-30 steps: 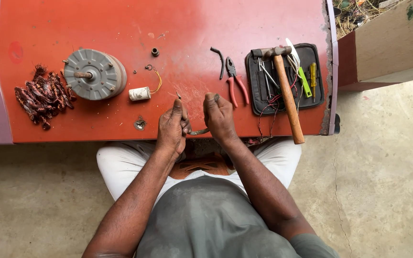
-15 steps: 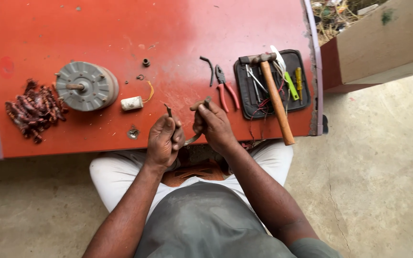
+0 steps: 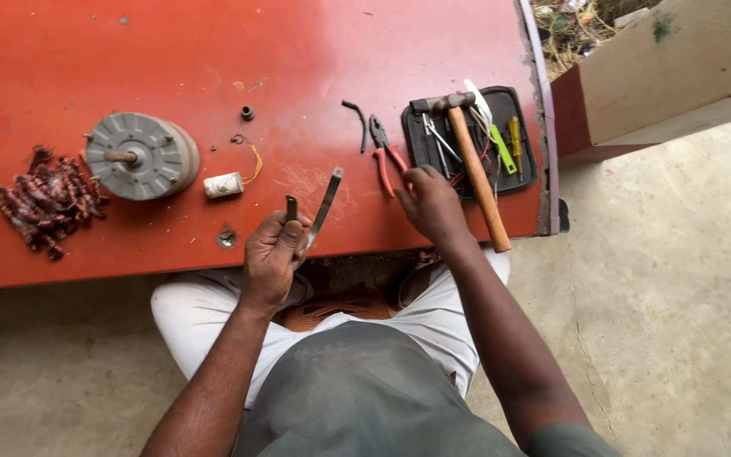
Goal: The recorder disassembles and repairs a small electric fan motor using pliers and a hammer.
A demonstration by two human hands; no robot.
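Left hand (image 3: 274,252) grips a flat metal strip (image 3: 326,203) and a short dark piece at the red table's (image 3: 171,51) near edge, freeing the right hand (image 3: 430,203), fingers loosely spread, beside red-handled pliers (image 3: 387,159).

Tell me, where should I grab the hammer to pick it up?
Probably the bare lower half of the hammer's wooden handle, coming from above. Its metal head rests among tools in the black tray, while the handle end sticks out toward the table edge beside the right hand, easy to wrap fingers around.
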